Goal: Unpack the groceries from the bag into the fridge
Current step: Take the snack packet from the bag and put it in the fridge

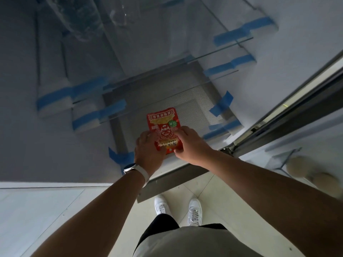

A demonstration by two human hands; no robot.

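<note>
Below, left hand (148, 147) and right hand (187, 143) both pinch the near end of a red snack packet (163, 125) over the fridge's glass shelf (194, 112)

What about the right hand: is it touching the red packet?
Touching. Head view shows the right hand pinching the red packet at its near edge.

The floor of pale cream glossy square tiles (213, 191) has thin dark grout lines. At the right edge, two blurred beige rounded shapes (298, 165) lie beside a thin grey metal frame (284, 160). The light is dim and cool, with a soft sheen on the tiles.
</note>
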